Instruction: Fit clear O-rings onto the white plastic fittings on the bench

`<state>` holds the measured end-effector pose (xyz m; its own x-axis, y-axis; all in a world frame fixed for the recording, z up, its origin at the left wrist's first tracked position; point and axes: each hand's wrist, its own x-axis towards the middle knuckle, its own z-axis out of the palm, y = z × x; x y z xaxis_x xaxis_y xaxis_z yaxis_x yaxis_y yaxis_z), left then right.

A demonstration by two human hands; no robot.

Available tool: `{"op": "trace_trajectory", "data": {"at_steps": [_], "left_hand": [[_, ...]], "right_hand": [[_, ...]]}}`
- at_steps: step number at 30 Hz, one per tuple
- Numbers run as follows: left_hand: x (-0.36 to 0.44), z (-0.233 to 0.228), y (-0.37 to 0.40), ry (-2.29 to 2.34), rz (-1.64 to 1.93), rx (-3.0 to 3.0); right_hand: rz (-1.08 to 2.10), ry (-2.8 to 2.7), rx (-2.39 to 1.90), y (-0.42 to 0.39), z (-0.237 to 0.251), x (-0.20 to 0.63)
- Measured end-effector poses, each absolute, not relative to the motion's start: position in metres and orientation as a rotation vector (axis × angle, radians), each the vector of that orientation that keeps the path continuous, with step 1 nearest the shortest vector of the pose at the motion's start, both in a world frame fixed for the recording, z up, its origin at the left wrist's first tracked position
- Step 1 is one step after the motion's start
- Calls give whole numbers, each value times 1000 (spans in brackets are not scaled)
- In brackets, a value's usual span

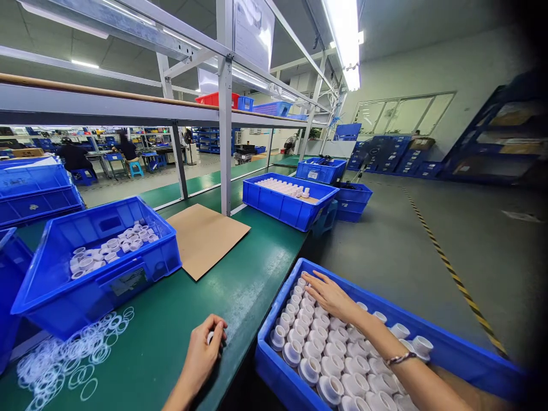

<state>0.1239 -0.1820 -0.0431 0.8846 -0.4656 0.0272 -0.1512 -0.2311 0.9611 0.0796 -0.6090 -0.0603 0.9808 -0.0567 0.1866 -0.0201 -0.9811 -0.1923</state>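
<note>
1. Two bare hands are at work: the left hand (204,347) over the green counter (265,262), the right hand (329,295) inside the near blue bin (454,337) at the counter's edge.
2. The left hand is curled, thumb against fingers, around a small white piece (210,337); most of it is hidden by the grip.
3. The right hand is loose, its fingers extended over the white fittings (336,349) at the bin's far left corner; I cannot tell whether its fingertips press on one.
4. These fittings stand close together in rows, flanges down, filling much of the near blue bin. A braided bracelet (400,358) circles the right wrist.
5. On the counter to the left, a second blue bin (81,305) holds a loose heap of short white collars (112,245).
6. In front of that bin lies a tangled pile of thin clear rings (64,359).
7. A flat cardboard sheet (205,237) lies just beside the second blue bin, and farther along the counter a third blue bin (278,208) carries more rows of white parts (280,186).
</note>
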Motion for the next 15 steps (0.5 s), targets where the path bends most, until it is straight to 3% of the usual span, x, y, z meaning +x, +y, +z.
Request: {"op": "trace_trajectory", "data": {"at_steps": [15], "left_hand": [[123, -41, -183, -465, -322, 1775]], "right_hand": [[-337, 315, -2783, -611, -53, 59]]}}
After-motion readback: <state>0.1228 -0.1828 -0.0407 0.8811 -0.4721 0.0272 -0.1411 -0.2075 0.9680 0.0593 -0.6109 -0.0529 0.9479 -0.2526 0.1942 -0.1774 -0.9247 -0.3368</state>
